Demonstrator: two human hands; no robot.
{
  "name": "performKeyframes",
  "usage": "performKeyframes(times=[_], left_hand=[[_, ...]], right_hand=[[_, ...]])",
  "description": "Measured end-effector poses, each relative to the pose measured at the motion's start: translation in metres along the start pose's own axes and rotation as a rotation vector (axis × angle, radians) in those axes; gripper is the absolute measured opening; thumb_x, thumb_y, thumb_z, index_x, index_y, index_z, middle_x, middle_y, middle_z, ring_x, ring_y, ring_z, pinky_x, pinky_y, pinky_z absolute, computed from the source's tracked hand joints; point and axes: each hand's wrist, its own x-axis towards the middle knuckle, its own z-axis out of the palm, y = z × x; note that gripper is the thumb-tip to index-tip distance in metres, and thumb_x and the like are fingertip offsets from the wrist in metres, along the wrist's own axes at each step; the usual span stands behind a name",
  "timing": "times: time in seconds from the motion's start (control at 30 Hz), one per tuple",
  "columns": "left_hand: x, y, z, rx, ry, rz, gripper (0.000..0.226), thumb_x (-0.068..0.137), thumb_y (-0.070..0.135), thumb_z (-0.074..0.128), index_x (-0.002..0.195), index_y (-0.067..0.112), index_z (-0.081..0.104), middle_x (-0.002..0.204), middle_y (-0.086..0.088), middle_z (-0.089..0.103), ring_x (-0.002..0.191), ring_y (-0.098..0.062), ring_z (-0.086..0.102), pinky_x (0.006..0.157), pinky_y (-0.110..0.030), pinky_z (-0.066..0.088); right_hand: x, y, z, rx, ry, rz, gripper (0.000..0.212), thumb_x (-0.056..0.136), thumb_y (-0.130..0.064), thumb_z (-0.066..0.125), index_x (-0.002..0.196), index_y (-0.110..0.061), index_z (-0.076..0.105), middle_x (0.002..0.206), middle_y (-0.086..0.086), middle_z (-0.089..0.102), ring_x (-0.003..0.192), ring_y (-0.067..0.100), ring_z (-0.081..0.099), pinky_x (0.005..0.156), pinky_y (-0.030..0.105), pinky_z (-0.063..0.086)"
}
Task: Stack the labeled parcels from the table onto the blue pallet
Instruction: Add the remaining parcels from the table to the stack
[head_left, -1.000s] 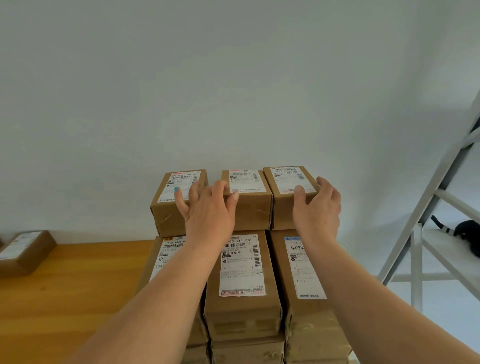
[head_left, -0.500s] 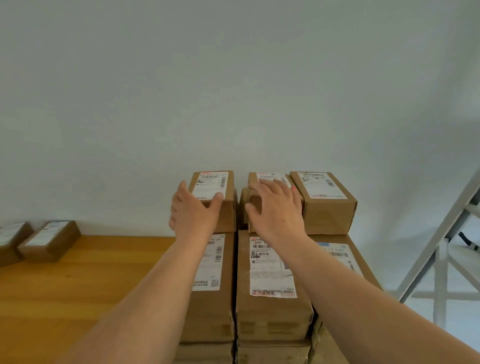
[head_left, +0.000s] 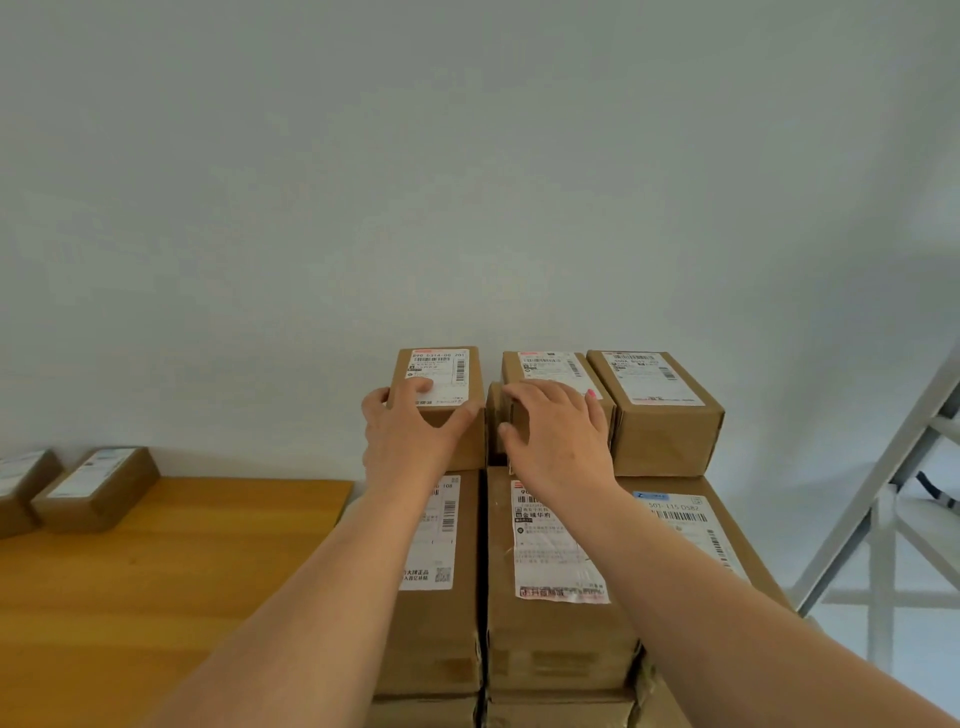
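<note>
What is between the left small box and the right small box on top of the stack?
In the head view, the middle small box stands between the left small box and the right small box, with the right hand resting on it.

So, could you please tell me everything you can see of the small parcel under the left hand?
The small parcel is a brown cardboard box, closed, with a white barcode label on top. It sits upright and level on the top row of the stack, leftmost of three, resting on a longer labeled box. The left hand grips its near end, fingers on the label. A narrow gap separates it from the middle parcel.
</note>
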Motion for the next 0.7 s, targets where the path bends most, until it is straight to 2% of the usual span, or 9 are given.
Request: performKeyframes(times=[0.1, 0.27, 0.4, 0.5, 0.7], left_hand=[[0.003, -0.001, -0.003, 0.009, -0.024, 0.035, 0.063, 0.075, 0.057, 0.072, 0.128, 0.037, 0.046, 0.14, 0.001, 0.028, 0.12, -0.025, 0.047, 0.097, -0.047, 0.047], [0.009, -0.006, -0.009, 0.126, -0.095, 0.105, 0.064, 0.082, 0.038, 0.073, 0.138, 0.041, 0.042, 0.15, -0.003, 0.027, 0.134, -0.027, 0.037, 0.106, -0.052, 0.038], [0.012, -0.008, -0.014, 0.104, -0.124, 0.115, 0.062, 0.087, 0.032, 0.07, 0.142, 0.039, 0.042, 0.151, -0.003, 0.027, 0.136, -0.025, 0.035, 0.11, -0.044, 0.035], [0.012, -0.009, -0.016, 0.086, -0.127, 0.124, 0.061, 0.088, 0.03, 0.069, 0.143, 0.036, 0.043, 0.151, -0.003, 0.028, 0.136, -0.024, 0.035, 0.108, -0.038, 0.034], [0.011, -0.008, -0.02, 0.05, -0.137, 0.128, 0.06, 0.088, 0.027, 0.07, 0.142, 0.033, 0.045, 0.15, -0.002, 0.029, 0.136, -0.022, 0.036, 0.108, -0.035, 0.032]], right_hand=[[0.001, 0.002, 0.001, 0.008, 0.012, -0.004, 0.047, 0.097, -0.032, 0.05, 0.143, -0.036, 0.04, 0.149, -0.013, 0.039, 0.144, 0.011, 0.022, 0.121, 0.039, -0.002], [0.001, 0.004, 0.002, 0.009, 0.02, -0.014, 0.047, 0.098, -0.029, 0.049, 0.144, -0.036, 0.04, 0.149, -0.014, 0.039, 0.144, 0.011, 0.023, 0.121, 0.039, -0.003], [0.002, 0.003, 0.003, -0.005, 0.027, -0.024, 0.047, 0.098, -0.031, 0.048, 0.144, -0.034, 0.04, 0.151, -0.013, 0.038, 0.145, 0.011, 0.021, 0.122, 0.04, -0.003], [0.002, -0.002, 0.003, -0.026, 0.043, -0.05, 0.047, 0.099, -0.031, 0.046, 0.145, -0.033, 0.038, 0.151, -0.011, 0.039, 0.146, 0.012, 0.017, 0.121, 0.039, -0.006], [0.002, -0.019, 0.006, -0.13, 0.038, -0.151, 0.051, 0.1, -0.022, 0.038, 0.15, -0.028, 0.027, 0.147, -0.002, 0.046, 0.149, 0.015, 0.014, 0.116, 0.041, -0.019]])
